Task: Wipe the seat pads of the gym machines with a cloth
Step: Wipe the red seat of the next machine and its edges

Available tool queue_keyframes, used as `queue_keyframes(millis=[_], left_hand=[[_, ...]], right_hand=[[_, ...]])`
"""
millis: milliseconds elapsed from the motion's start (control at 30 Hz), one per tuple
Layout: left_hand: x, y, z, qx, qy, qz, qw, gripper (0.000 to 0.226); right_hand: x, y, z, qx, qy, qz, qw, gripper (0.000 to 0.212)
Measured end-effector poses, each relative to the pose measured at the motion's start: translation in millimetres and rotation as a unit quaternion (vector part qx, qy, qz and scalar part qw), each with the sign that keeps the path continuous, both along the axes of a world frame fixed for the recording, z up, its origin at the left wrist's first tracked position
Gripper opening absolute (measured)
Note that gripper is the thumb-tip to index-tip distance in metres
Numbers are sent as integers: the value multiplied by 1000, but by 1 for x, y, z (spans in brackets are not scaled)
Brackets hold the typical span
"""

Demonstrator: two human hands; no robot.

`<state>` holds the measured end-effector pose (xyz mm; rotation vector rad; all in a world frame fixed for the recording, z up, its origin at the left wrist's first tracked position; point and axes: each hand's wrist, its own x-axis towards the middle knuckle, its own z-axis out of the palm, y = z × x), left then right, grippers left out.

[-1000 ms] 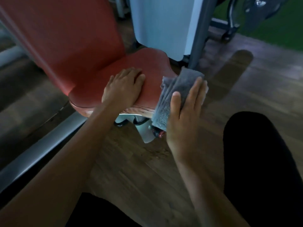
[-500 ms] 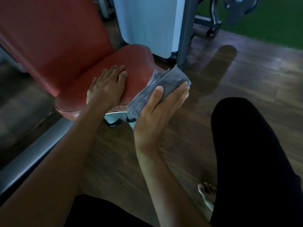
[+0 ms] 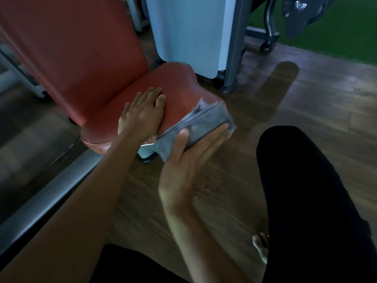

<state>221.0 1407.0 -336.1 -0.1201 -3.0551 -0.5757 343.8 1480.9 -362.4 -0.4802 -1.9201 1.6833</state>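
Head view: a folded grey cloth (image 3: 204, 123) is pressed against the front edge of the red seat pad (image 3: 179, 84) under the straight fingers of the right hand (image 3: 183, 166); beside it the left hand (image 3: 142, 115) is laid flat on the pad. Soft and light, the cloth is judged best pinned mid-fold.

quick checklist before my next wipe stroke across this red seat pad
1. Cloth under right hand, flat fingers pressing it: ok.
2. Cloth touching seat pad at its front corner: ok.
3. Stroke path across the pad top clear: not ok, left hand rests flat on it.
4. Pad top free of dirt: cannot tell, dim light.
5. Cloth's wiping face clean: cannot tell.
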Motion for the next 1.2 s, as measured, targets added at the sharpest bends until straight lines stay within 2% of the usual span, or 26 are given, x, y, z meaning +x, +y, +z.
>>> queue_keyframes(millis=[133, 200, 300, 367, 500, 667, 867, 967, 1067, 1200], left_hand=[[-1, -3, 0, 9, -3, 2, 1000, 53], [-2, -4, -1, -11, -2, -14, 1000, 61], [-4, -5, -1, -9, -8, -14, 1000, 60], [-3, -4, -1, -4, -4, -12, 1000, 59], [-1, -2, 2, 18, -11, 3, 1000, 51], [0, 1, 5, 24, -26, 15, 999, 51], [2, 2, 7, 20, -26, 10, 999, 51], [2, 3, 7, 21, -30, 11, 999, 51], [2, 3, 8, 29, -23, 11, 999, 50], [1, 4, 9, 29, -26, 15, 999, 50]], right_hand=[[12, -5, -8, 37, -33, 33, 998, 82], [-5, 12, -5, 24, -35, 9, 999, 78], [-16, 18, 3, 3, -9, -22, 1000, 76], [0, 5, 6, -11, -4, 16, 1000, 77], [21, 4, -2, 18, -28, 63, 997, 77], [-15, 43, 13, -43, -50, 28, 997, 71], [28, 17, 5, -37, -34, 110, 993, 76], [-4, 41, 14, -53, -62, 76, 994, 72], [-9, 44, 23, -72, -53, 56, 994, 71], [31, 15, 13, -67, -45, 122, 989, 79]])
